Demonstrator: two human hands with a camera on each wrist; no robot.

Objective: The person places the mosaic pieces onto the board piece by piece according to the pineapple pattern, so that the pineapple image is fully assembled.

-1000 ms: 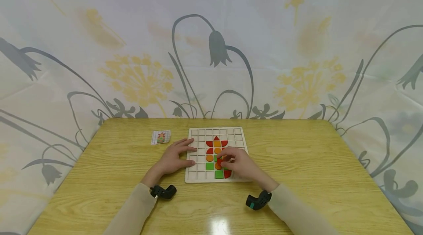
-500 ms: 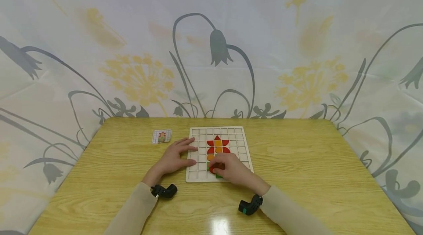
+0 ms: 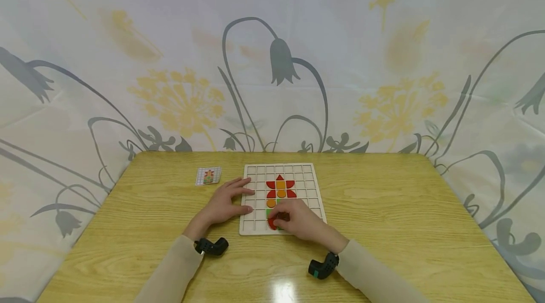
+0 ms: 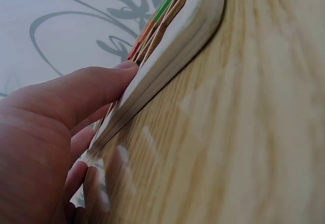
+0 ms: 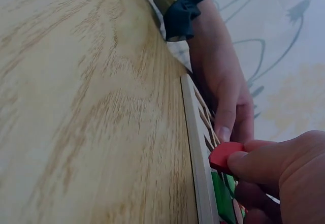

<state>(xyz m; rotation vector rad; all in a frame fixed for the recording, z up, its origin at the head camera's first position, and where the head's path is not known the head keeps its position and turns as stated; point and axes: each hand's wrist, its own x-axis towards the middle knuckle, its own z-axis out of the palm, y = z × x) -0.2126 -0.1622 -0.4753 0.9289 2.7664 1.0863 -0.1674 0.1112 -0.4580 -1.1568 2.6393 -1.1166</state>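
Observation:
A white gridded board (image 3: 304, 176) lies on the table with flat coloured pieces set in its squares. My right hand (image 3: 300, 220) is over the front part of the board, pinching a red curved-edged piece (image 5: 223, 154) between thumb and fingers. In the head view that red piece shows at the front row, beside a green square (image 5: 221, 196) partly covered by the hand. My left hand (image 3: 223, 203) rests on the board's left edge, its thumb and fingers extended over the rim. Red petal-like pieces, an orange square (image 3: 281, 184) and orange discs (image 3: 271, 203) lie farther up the grid.
A small card (image 3: 208, 176) printed with a coloured grid figure lies left of the board. Black devices (image 3: 211, 247) are strapped at both wrists. The wooden table (image 3: 383, 199) ends at a flower-patterned cloth (image 3: 255, 80) behind.
My right hand has carried the red piece leftward and toward me, to the front row. This uncovers a red petal piece on the right. My left hand stays at the board's edge.

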